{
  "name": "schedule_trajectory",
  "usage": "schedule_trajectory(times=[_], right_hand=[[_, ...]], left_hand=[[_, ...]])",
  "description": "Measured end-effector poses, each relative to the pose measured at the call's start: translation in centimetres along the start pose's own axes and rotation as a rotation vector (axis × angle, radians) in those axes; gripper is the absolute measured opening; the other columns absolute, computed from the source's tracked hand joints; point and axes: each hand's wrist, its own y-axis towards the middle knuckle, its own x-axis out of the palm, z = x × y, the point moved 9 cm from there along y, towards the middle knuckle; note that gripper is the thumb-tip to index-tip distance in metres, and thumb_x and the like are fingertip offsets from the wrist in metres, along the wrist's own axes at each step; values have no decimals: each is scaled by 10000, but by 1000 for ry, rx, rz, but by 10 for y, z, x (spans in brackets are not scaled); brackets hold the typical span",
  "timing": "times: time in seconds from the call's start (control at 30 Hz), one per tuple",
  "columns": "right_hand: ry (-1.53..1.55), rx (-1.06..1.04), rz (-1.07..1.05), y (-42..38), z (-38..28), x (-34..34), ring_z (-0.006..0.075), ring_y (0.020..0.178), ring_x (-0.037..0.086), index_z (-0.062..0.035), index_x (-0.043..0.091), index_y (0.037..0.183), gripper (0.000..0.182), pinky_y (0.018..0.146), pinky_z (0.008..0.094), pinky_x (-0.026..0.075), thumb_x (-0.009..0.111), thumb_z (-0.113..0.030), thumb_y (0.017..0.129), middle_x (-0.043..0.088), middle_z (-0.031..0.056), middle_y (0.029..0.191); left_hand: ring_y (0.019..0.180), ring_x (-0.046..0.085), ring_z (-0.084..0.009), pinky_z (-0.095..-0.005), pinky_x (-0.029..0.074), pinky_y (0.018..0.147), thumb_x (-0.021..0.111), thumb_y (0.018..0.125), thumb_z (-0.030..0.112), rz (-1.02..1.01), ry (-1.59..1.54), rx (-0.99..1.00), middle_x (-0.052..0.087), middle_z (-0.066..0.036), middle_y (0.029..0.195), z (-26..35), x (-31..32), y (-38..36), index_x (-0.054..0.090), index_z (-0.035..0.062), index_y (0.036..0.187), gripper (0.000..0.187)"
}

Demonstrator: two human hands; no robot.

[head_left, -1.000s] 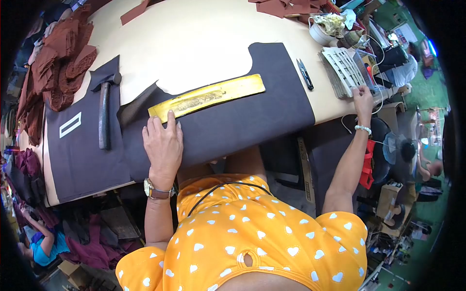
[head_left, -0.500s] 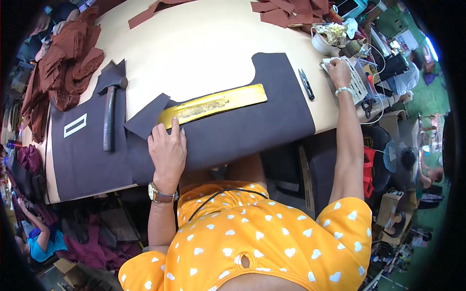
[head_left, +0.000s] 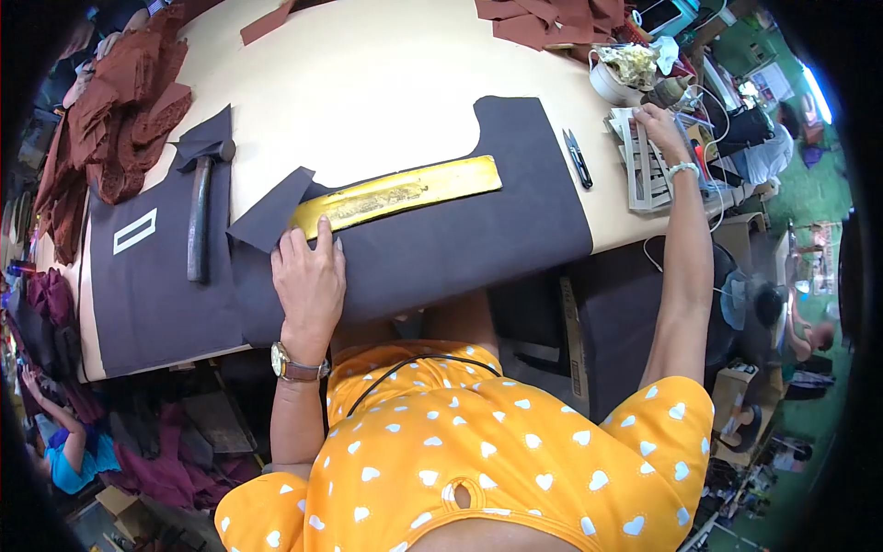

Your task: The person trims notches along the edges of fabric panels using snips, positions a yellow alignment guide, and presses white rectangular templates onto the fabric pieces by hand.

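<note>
My left hand (head_left: 310,274) lies with fingers spread on dark fabric (head_left: 423,248), its index fingertip on the left end of a yellow bar (head_left: 405,193). A folded corner of the fabric is just above that hand. At the right, my right hand (head_left: 664,132) is at the upper edge of white slotted frames (head_left: 647,170), its fingers closed on them. A hammer (head_left: 199,216) and a white rectangular frame (head_left: 135,232) rest on the dark fabric at the left. Black thread snips (head_left: 578,158) lie between the fabric and the white frames.
Brown fabric is heaped at the left (head_left: 124,110), with more brown pieces (head_left: 556,20) at the back. A white pot (head_left: 612,85) and assorted items crowd the right back. A co-worker in blue (head_left: 78,455) is at the lower left; other people are at the right.
My right hand has moved right, and a white slotted frame has shifted toward the table's front edge. My left hand stays on the fabric and bar; the whole view has shifted slightly.
</note>
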Motion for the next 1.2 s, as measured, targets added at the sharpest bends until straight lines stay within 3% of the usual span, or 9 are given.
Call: schedule_trajectory(times=[0.13,0.2,0.27,0.47,0.5,0.53,0.63,0.73,1.2], right_hand=[[591,136,148,1,21,-21,60,575,475,-87,640,809,180,524,216,361,596,-260,829,589,-17,723],[675,265,231,10,45,-40,17,401,268,-150,585,701,156,382,174,179,661,-247,797,395,-102,532],[700,185,95,6,18,-39,22,396,271,-161,543,651,228,384,182,195,642,-288,813,382,-96,518],[-35,109,197,-3,-15,-39,43,451,412,-48,629,860,298,401,188,285,602,-344,840,525,-26,586],[95,146,161,-9,-8,-26,57,500,470,23,610,984,427,429,205,359,599,-377,834,594,22,664],[163,129,136,-10,-1,-16,156,589,573,46,595,1004,505,539,295,469,606,-420,810,635,98,763],[-519,-67,496,-40,-19,-20,371,923,592,37,596,1011,500,794,481,464,628,-404,777,572,245,1072],[-645,188,320,-86,-58,23,356,952,582,18,606,982,462,798,463,467,637,-391,769,569,224,1062],[-708,41,434,-84,-50,36,349,923,582,-45,613,925,325,803,436,462,664,-246,676,577,166,1007]], left_hand=[[898,508,-282,-380,430,750,546,852,199,-13,-13,-17,501,-143,895,-1,3,0,568,42,1131,321],[894,509,-282,-380,432,748,547,851,198,-29,-12,-21,501,-143,891,-1,1,1,568,41,1133,323],[886,510,-281,-381,432,743,548,850,197,-22,-8,-15,499,-141,883,0,1,1,570,40,1129,321],[870,509,-278,-383,429,741,540,857,196,-23,-15,-14,497,-137,864,0,0,2,575,41,1112,300],[868,509,-278,-383,428,741,538,859,196,-22,-18,-15,497,-136,863,0,0,1,576,41,1109,296],[868,509,-278,-383,428,742,537,861,198,-13,-14,-8,497,-136,863,1,-1,1,576,42,1107,294],[867,508,-278,-381,426,745,534,863,202,33,-3,10,497,-137,862,1,-2,2,576,45,1104,291],[868,508,-276,-378,426,749,534,863,204,48,-3,16,496,-136,869,0,0,0,577,45,1106,293],[893,508,-274,-374,429,770,545,855,202,49,-11,1,494,-144,908,-1,-2,-1,578,51,1121,307]])
